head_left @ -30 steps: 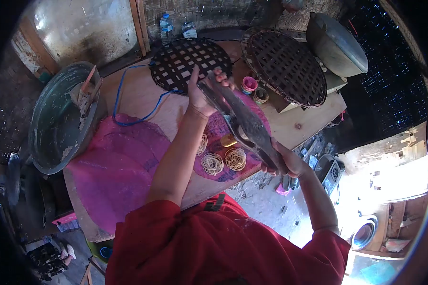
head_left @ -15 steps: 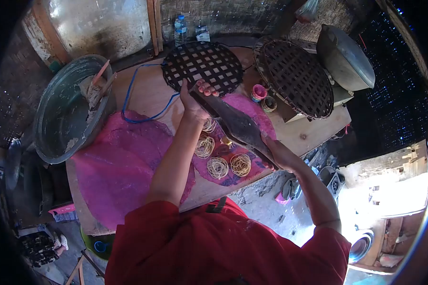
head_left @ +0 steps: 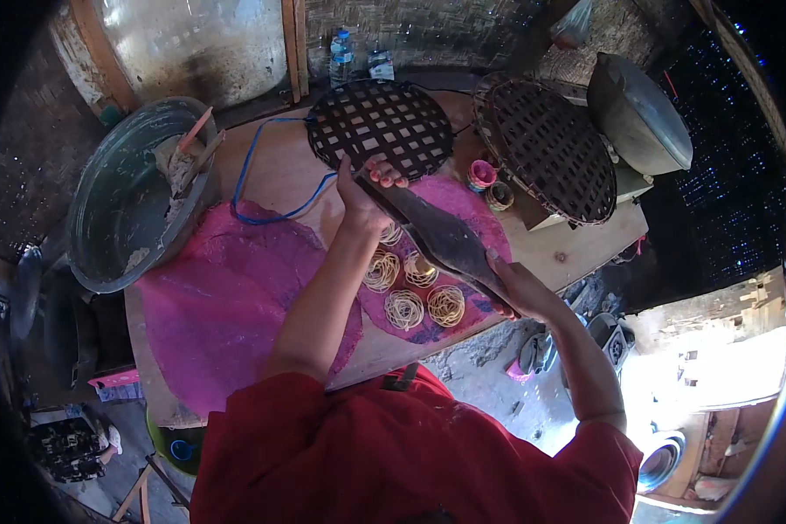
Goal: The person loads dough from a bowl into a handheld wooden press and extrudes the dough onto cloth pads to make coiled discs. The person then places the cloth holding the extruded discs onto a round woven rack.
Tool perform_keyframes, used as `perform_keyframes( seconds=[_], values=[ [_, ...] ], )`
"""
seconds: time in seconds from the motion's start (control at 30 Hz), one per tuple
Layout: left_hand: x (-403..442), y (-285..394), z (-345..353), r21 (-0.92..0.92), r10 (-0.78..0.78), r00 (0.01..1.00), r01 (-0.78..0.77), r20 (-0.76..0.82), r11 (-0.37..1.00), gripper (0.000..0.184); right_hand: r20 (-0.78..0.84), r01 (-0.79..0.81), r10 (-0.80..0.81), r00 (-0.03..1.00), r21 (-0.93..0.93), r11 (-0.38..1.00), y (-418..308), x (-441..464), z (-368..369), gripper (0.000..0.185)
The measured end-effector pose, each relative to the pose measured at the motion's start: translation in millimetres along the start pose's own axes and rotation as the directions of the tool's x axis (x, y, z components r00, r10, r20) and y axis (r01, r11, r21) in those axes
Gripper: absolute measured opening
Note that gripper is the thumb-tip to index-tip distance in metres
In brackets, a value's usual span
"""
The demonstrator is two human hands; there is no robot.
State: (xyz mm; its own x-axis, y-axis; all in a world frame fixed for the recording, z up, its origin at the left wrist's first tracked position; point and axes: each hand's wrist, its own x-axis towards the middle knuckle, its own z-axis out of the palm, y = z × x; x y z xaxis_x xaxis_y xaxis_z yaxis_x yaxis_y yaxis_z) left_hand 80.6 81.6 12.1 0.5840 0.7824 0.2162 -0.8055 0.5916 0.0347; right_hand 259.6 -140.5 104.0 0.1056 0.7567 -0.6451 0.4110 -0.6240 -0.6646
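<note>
A long dark wooden press [head_left: 445, 234] is held slantwise above the table between both hands. My left hand [head_left: 367, 192] grips its upper left end, fingertips curled over the edge. Around its lower right end my right hand [head_left: 522, 290] is closed. Under it, on a pink cloth [head_left: 476, 210], lie several round nests of pale strands [head_left: 404, 309]; the press hides part of them. Beyond my left hand lies a black woven tray [head_left: 380, 127] with a blue cord [head_left: 281, 215]. Small pink cups [head_left: 482, 173] stand right of it.
A large green basin [head_left: 113, 218] with dough and sticks is at the left. Pink sheeting [head_left: 244, 306] covers the table's left part. At the back right are a dark woven tray [head_left: 550, 148] and a metal pot [head_left: 642, 113]. A water bottle [head_left: 341, 59] stands behind.
The press has turned so its opening between the two halves looks narrower, and more nests show beneath it. The view has shifted, with the table's things now farther right. Both hands keep their hold.
</note>
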Motion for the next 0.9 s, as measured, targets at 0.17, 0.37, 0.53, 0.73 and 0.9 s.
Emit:
perform_keyframes(
  seconds=[0.17,0.37,0.53,0.73,0.9],
  values=[
    [4.3,-25.1,-15.5,-0.057,0.001,1.000,-0.002,-0.014,0.998,0.052,-0.069,-0.040,0.035,0.997,-0.075,0.996,17.0,1.6,-15.3,0.076],
    [10.4,3.1,-28.9,0.028,-0.010,0.999,0.012,-0.046,1.000,0.052,-0.082,0.050,-0.057,0.995,-0.085,0.995,18.5,41.8,6.8,0.073],
    [-6.3,23.4,-19.5,0.094,0.007,0.996,0.001,-0.086,0.996,0.051,0.007,0.082,-0.082,0.997,-0.013,0.997,25.1,53.2,19.4,0.072],
    [-32.5,23.2,152.2,0.489,0.057,0.997,-0.023,-0.055,0.872,0.059,0.142,0.193,-0.235,0.961,0.260,0.946,-39.8,-26.5,-22.3,0.069],
    [-111.2,14.4,171.0,0.683,-0.390,0.842,-0.534,0.374,-0.498,0.039,-0.044,0.445,-0.445,0.894,-0.023,0.895,-88.2,-71.5,-4.3,0.055]
  ],
)
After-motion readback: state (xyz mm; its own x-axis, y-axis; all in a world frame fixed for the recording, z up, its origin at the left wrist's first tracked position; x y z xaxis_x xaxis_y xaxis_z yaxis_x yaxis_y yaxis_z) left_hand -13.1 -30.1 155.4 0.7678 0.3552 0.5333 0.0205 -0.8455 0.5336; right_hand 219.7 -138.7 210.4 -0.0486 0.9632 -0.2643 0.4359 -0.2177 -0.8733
